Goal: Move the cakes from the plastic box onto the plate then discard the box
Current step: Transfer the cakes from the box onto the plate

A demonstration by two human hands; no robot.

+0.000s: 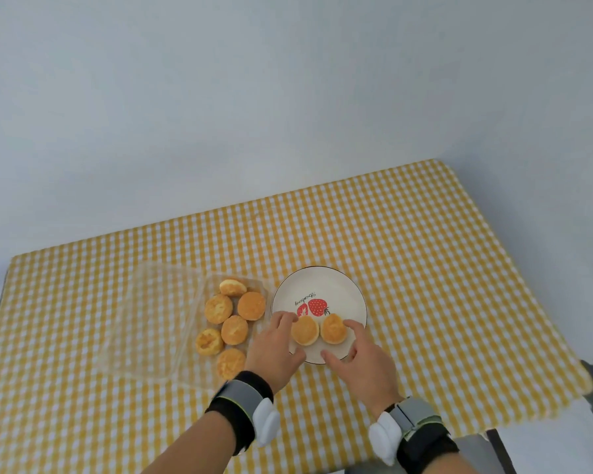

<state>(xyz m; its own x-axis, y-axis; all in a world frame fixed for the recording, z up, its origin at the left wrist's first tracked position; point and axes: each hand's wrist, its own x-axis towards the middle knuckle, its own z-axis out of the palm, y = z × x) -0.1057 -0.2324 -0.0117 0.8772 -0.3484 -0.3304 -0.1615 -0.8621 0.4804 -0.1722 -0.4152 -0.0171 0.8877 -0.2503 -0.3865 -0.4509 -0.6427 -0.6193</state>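
A white plate (336, 289) with a strawberry print sits mid-table. Two round golden cakes lie flat on its near part, the left cake (305, 330) and the right cake (333, 328) side by side. My left hand (276, 347) curls around the left cake's left edge, its fingertips touching and its thumb just clear below. My right hand (363, 357) is spread, with its index finger against the right cake's right edge and its thumb apart on the plate rim. The clear plastic box (158, 302) lies open to the left of the plate, with several cakes (234, 330) in its tray.
A yellow-and-white checked cloth (425, 268) covers the table. The box's transparent lid is folded out flat to the left. The table's right edge and near right corner (575, 381) drop off to a grey floor. Both wrists wear black bands with white sensors.
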